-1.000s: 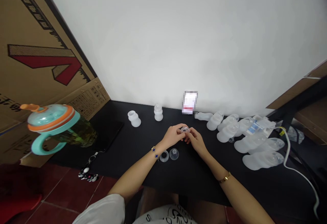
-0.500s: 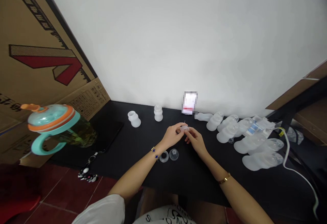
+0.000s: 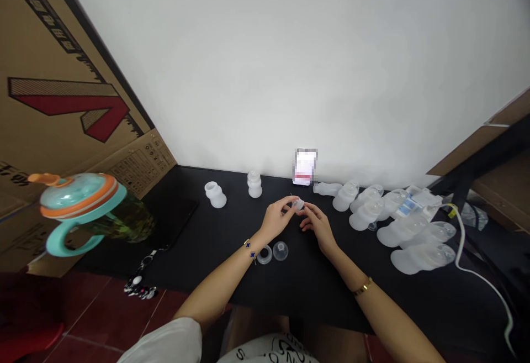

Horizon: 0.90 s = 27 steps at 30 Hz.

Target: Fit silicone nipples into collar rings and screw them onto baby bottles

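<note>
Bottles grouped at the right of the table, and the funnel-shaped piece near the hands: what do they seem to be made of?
The bottles look like plastic or silicone with a frosted, matte finish: milky and translucent. The funnel-shaped piece seems to be clear plastic or silicone, since the black table shows through it; the pictures cannot settle which.

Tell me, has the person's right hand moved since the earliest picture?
Yes, slightly. Judged against the clear ring on the table, the right hand has shifted rightward, away from the small clear part in the left hand.
</note>
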### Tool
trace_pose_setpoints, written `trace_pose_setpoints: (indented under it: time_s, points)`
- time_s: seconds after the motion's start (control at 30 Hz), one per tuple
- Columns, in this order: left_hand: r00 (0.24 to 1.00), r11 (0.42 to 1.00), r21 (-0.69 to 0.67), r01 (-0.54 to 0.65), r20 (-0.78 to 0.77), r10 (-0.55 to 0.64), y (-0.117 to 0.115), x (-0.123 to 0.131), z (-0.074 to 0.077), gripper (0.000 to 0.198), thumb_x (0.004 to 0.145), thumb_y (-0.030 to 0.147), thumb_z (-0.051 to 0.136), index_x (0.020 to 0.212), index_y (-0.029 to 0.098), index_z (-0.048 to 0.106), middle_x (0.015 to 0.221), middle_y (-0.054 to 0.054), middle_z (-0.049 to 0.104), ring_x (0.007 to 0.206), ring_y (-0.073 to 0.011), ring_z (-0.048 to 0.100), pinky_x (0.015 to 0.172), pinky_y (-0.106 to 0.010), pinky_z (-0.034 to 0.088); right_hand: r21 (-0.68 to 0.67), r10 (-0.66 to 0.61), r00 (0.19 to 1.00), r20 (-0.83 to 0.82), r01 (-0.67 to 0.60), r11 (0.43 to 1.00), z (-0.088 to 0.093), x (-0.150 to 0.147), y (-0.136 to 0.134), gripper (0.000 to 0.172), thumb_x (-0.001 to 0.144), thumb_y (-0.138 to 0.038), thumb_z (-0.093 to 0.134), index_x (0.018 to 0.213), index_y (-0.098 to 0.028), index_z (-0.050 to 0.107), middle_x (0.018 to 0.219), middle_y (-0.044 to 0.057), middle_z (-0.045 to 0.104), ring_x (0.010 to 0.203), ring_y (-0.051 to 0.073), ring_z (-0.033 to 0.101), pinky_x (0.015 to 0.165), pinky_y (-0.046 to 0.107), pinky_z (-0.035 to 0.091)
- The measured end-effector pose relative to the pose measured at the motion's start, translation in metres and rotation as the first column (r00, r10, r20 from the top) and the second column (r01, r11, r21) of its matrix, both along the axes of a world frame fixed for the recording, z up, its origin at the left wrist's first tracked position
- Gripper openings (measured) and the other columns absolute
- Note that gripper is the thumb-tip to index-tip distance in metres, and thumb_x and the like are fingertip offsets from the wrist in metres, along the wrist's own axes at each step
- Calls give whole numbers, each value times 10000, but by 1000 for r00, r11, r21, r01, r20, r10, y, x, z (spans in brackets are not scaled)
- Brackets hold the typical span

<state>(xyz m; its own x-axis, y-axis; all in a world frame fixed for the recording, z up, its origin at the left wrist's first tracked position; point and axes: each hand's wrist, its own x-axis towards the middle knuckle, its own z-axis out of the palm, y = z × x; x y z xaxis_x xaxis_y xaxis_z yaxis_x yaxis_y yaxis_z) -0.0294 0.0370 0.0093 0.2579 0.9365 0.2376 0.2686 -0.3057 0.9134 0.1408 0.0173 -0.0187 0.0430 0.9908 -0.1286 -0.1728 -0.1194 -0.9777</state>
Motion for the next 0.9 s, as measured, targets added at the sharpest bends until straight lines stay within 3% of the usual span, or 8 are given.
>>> trace_pose_setpoints:
  time_s: [0.23,0.4,0.63,0.9]
  points:
    - [999,996,93,-2,-54,7,1,-2,-2,564,897,219,635,1435,321,502,1257,3,708,831,-120,698,632,-209,538,6,2,999,-45,-2,1000,2,-1,-1,423,784,-571,719,1000,-207,702,911,60,747,566,135,633,490,247,500]
    - [992,987,161,8,-123,12,-1,-1,-1,404,884,227,662,1284,277,639,1153,-1,744,818,-131,693,669,-233,558,22,37,999,-5,-37,999,1,0,0,380,759,-525,766,957,-202,731,845,31,712,581,129,628,498,236,493]
    - [996,981,195,-11,-84,28,-2,-2,0,365,871,280,694,1231,240,650,1232,-43,679,812,-125,660,600,-213,548,21,41,999,-6,-41,999,0,1,1,368,740,-507,775,926,-192,734,788,22,689,581,135,622,496,240,486]
    - [973,962,270,-33,-210,92,-3,-2,-3,253,868,328,717,1102,242,676,1074,-11,649,794,-114,634,653,-213,529,46,42,999,-15,-42,998,1,1,-1,364,692,-433,809,967,-208,731,811,17,702,595,129,610,508,237,488]
